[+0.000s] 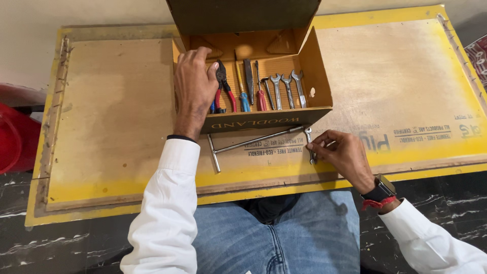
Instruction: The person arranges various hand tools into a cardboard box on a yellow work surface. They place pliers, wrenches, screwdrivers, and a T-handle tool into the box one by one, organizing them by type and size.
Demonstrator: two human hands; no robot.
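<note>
An open cardboard box (315, 76) stands on a yellow-edged wooden board. Inside lie red-handled pliers (224, 86), a blue-handled screwdriver (241, 87), a red-handled screwdriver (259, 90) and three small wrenches (288, 87). My left hand (194, 87) reaches into the box at its left side, fingers resting beside the pliers, holding nothing I can see. In front of the box, my right hand (344, 152) pinches a small steel wrench (309, 142) lying on the board. A long T-handle socket wrench (248, 143) lies between my hands.
The wooden board (406, 71) rests on a dark marbled floor (66, 248). A red plastic object (15, 132) sits at the far left. My knees in blue jeans are under the board's near edge.
</note>
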